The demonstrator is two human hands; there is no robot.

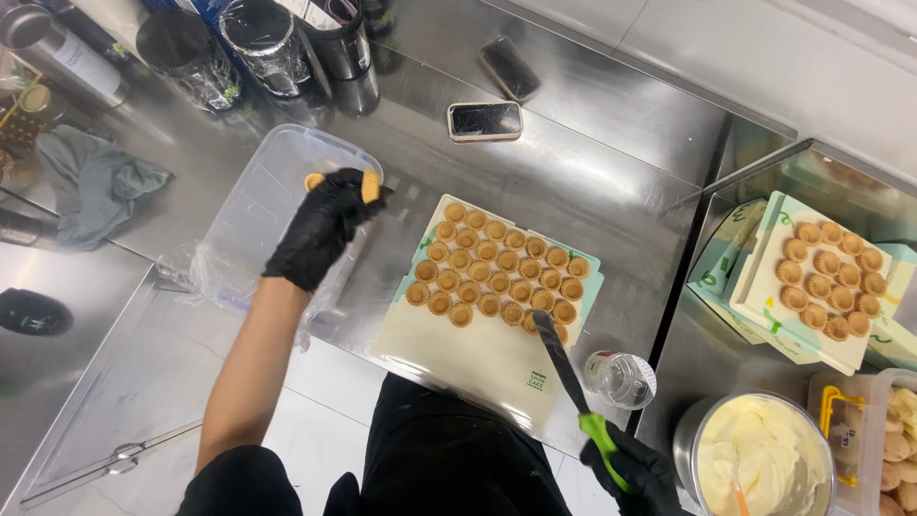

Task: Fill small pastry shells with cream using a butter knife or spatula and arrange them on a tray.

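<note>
1. Our left hand [320,225], in a black glove, sits in the upper left of the frame over a clear plastic tub [263,205]. Its grip is closed around 1 small tart shell [370,184], pinched at the fingertips; a 2nd shell [314,181] shows just behind the knuckles.
2. We judge these shells light, stiff and brittle, so we would hold them by the rim with little pressure.
3. Our right hand [635,468], at the lower right, is wrapped shut around the green handle of a palette knife [565,368], whose blade points up toward the frame's centre.
4. The blade tip lies over the lowest row of shells on the pale board [458,354] on the worktop [592,182], well apart from the left grip.
5. A bowl of cream [759,459] stands just right of the knife hand.
</note>
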